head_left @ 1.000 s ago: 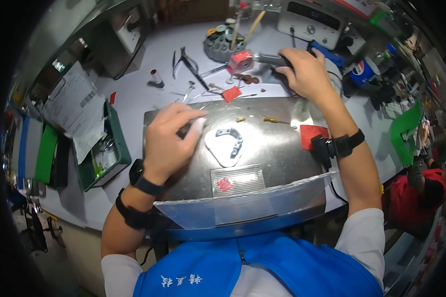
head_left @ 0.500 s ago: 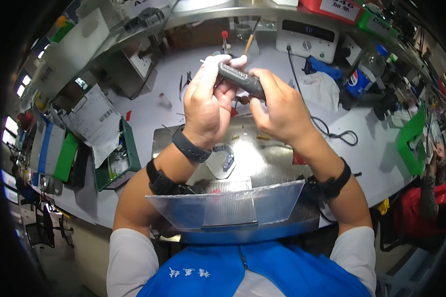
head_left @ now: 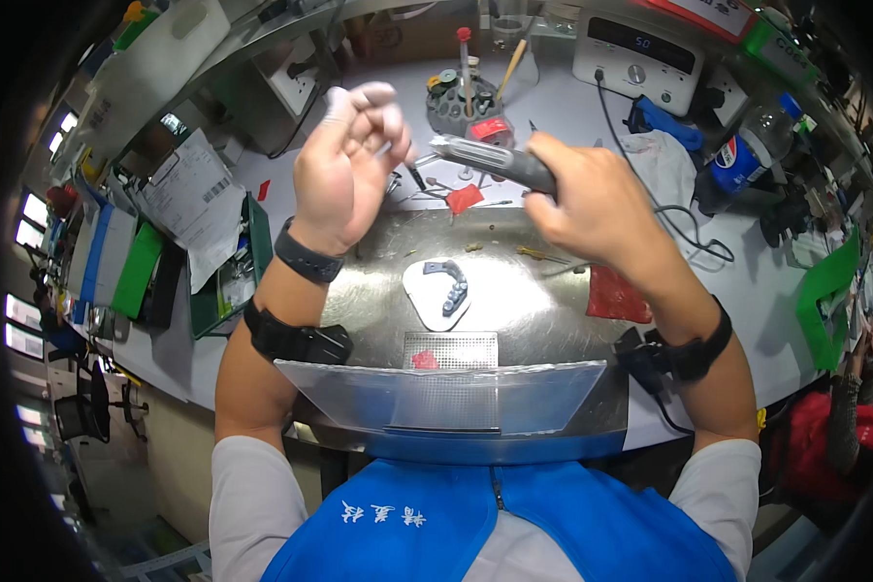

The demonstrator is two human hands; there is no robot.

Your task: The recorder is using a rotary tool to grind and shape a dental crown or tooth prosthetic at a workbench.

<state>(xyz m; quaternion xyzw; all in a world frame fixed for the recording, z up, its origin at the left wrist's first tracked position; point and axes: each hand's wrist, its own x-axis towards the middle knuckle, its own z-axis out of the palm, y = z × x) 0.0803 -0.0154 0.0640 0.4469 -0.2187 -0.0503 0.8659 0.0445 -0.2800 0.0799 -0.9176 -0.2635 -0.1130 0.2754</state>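
Observation:
My right hand (head_left: 592, 194) is closed around a dark grey rotary handpiece (head_left: 502, 162), its nose pointing left toward my other hand. My left hand (head_left: 344, 175) is raised beside that nose, apart from it, with loosely curled fingers and white powder on the tips; I see nothing held in it. Nearer me, a grey horseshoe-shaped dental piece (head_left: 453, 294) lies on a white plaster base (head_left: 425, 291) on the metal worktop (head_left: 543, 310). Behind the handpiece stands a round grey bur holder (head_left: 446, 105).
A clear shield (head_left: 543, 393) spans the near edge in front of my body. Red pieces (head_left: 616, 296) and small burs lie about. At right are a white control unit (head_left: 640, 60) with its cord and a bottle (head_left: 747, 150); at left, a green bin (head_left: 255, 262) with papers.
My left hand has come off the handpiece and moved left. My right hand has shifted slightly right and nearer, still holding it. The plaster base and bur holder are now more fully visible.

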